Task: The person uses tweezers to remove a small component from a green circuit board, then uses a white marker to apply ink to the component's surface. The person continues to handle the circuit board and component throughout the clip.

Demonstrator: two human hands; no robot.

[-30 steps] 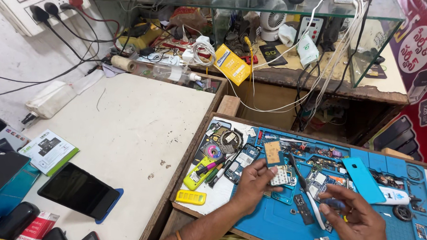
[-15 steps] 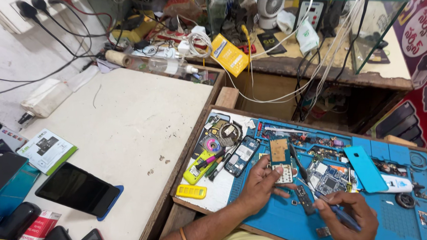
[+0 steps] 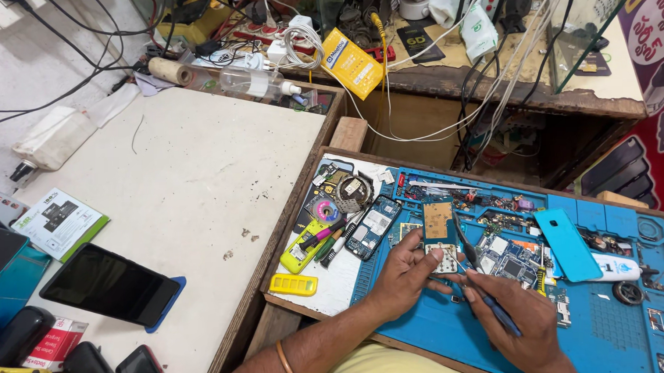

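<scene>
Your 2 hands have drawn together at lower centre since 1 second ago, when they lay apart on the blue mat (image 3: 440, 330). Your left hand (image 3: 408, 273) now pinches the small circuit board (image 3: 439, 234) by its lower end, and your right hand (image 3: 514, 314) grips a blue-handled tool (image 3: 492, 306), tip meeting the board. So you are down to close work on the board, on the bench.

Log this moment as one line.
left hand: steadies small circuit board | right hand: holds blue tool | surface: blue mat
</scene>
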